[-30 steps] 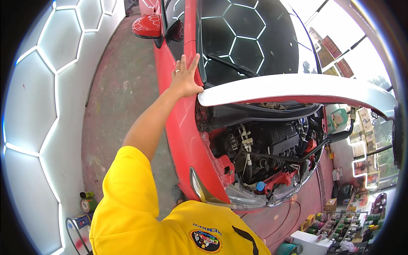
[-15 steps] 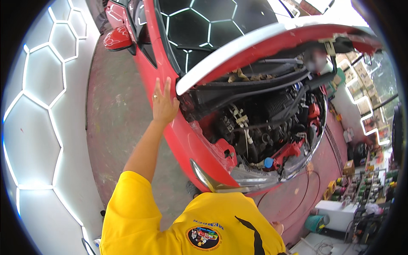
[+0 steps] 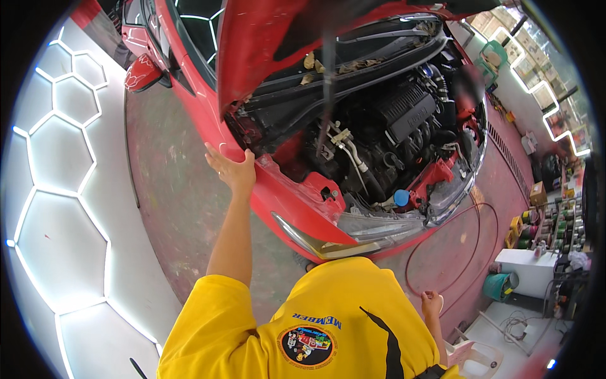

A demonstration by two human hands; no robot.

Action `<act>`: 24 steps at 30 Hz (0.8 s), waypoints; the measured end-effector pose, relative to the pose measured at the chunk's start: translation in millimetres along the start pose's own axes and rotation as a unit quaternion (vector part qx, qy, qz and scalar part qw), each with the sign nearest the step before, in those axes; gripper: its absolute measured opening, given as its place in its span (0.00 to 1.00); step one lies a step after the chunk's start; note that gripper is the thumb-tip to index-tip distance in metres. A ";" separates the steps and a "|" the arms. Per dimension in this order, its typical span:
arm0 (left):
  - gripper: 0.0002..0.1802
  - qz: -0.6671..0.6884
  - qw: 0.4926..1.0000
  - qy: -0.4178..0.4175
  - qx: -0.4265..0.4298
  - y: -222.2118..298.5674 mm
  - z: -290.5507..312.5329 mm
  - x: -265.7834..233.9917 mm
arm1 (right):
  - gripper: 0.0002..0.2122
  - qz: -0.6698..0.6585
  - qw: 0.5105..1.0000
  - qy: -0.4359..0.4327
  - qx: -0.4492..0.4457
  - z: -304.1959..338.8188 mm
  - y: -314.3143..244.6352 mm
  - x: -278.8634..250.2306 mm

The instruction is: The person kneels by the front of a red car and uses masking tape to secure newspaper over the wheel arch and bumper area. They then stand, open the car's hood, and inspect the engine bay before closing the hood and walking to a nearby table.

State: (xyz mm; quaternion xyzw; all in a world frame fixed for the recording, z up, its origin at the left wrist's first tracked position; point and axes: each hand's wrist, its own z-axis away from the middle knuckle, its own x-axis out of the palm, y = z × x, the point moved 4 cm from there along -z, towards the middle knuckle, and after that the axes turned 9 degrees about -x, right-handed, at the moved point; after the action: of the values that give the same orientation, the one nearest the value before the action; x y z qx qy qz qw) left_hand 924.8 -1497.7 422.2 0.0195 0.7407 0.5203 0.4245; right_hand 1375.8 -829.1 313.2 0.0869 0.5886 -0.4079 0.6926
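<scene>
A red car (image 3: 208, 120) stands in front of me with its hood (image 3: 265, 44) raised steeply and held by a thin prop rod (image 3: 328, 82). The engine bay (image 3: 404, 114) lies exposed, with a blue cap (image 3: 401, 198) near the front. My left hand (image 3: 230, 167) rests palm down on the red fender edge, beside the hood's lower corner, arm stretched out. My right hand (image 3: 432, 303) hangs low by my side with curled fingers and nothing visible in it. My yellow shirt fills the bottom of the view.
A white surface with lit hexagon lines (image 3: 69, 189) curves along the left. A thin red hose (image 3: 480, 234) loops on the reddish floor by the bumper. A green bucket (image 3: 499, 285), a white cabinet (image 3: 530, 265) and cluttered shelves stand at the right.
The hood has swung up much higher. My left hand has come off the hood's edge and down onto the fender. The view now looks more into the engine bay.
</scene>
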 end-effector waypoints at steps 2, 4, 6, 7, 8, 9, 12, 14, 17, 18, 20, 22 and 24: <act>0.64 -0.021 1.000 -0.018 0.006 2.4 14.0 3.7 | 0.14 0.015 1.000 -0.018 0.017 7.2 24.8 9.4; 0.61 -0.024 1.000 0.002 -0.012 8.7 22.9 4.4 | 0.13 0.046 0.998 -0.036 0.018 16.0 44.9 16.2; 0.58 -0.051 0.999 0.015 -0.012 14.3 37.6 4.6 | 0.12 0.021 0.997 -0.060 0.034 15.3 74.2 28.7; 0.56 -0.076 0.997 0.015 -0.004 12.6 49.9 7.8 | 0.11 0.010 0.996 -0.072 0.041 11.1 91.4 34.5; 0.55 -0.104 0.994 0.015 0.005 11.2 63.6 10.7 | 0.11 -0.010 0.995 -0.077 0.059 6.6 111.3 41.3; 0.54 -0.112 0.994 0.015 -0.014 12.3 81.3 17.4 | 0.11 -0.030 0.993 -0.076 0.082 4.5 131.5 43.8; 0.51 -0.137 0.990 0.013 -0.039 9.0 132.0 29.8 | 0.11 -0.081 0.989 -0.064 0.102 -22.2 180.5 51.8; 0.49 -0.152 0.988 0.011 -0.015 3.7 156.8 34.8 | 0.11 -0.094 0.989 -0.061 0.095 -33.7 198.4 56.3; 0.48 -0.172 0.985 0.007 -0.017 11.7 192.3 32.7 | 0.10 -0.079 0.992 -0.065 0.070 -62.6 199.2 41.7; 0.48 -0.180 0.984 0.006 -0.003 11.7 203.9 33.2 | 0.09 -0.073 0.994 -0.066 0.055 -71.2 198.8 36.4; 0.48 -0.192 0.981 0.000 0.020 8.4 229.9 41.3 | 0.08 -0.061 0.996 -0.062 0.032 -87.2 210.8 25.2; 0.47 -0.190 0.980 -0.010 0.049 10.7 262.8 52.6 | 0.08 -0.047 0.998 -0.049 0.013 -111.8 248.2 15.4; 0.46 -0.222 0.972 -0.004 0.081 8.3 285.7 47.3 | 0.09 -0.031 0.997 -0.067 0.017 -129.0 227.9 2.8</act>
State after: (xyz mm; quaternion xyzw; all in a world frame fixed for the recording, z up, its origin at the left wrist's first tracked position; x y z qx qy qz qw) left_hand 1076.6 -1256.2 372.0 -0.1091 0.7642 0.3512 0.5299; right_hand 1431.7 -604.2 191.1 0.0532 0.5359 -0.4441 0.7160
